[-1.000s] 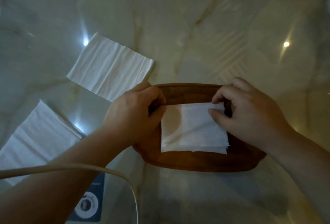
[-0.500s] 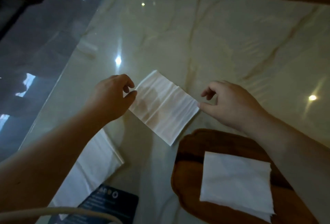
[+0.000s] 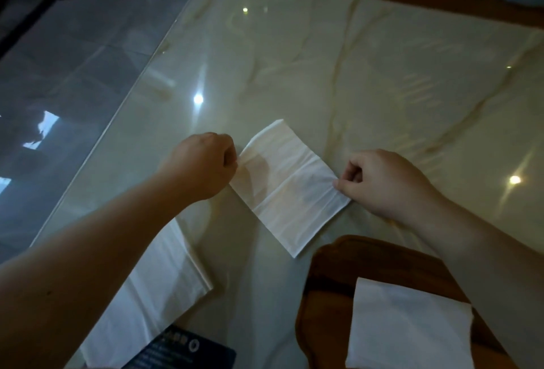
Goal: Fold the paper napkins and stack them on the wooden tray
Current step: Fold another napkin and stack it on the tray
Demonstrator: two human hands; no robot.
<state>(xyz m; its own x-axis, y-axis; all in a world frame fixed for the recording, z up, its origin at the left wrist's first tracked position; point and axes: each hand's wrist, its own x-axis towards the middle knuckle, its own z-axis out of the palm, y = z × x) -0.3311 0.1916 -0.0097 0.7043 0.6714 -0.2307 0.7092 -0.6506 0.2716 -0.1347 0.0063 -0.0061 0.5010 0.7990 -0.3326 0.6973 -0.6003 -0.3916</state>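
Both hands have now closed on the unfolded napkin [image 3: 290,184] lying flat on the marble bench [image 3: 338,74]: the left hand [image 3: 203,164] has its fingers curled in and pinching the napkin's left short edge, and the right hand [image 3: 382,180] pinches the opposite short edge between thumb and forefinger. Half a second ago the fingers were only reaching, slightly apart, just touching those edges; a second ago both hands were at the wooden tray [image 3: 326,274], settling a folded napkin [image 3: 409,327] there. That folded napkin now sits alone on the tray at lower right, so one piece looks done and this grip reads as the start of the next fold. The napkin shows a crease across its middle, which will likely guide bringing one end over the other. Another flat napkin [image 3: 159,277] waits on the bench at lower left, partly under the left forearm, with a dark blue card [image 3: 182,351] overlapping its near end. The thin paper may drag or crumple if the pinches pull unevenly
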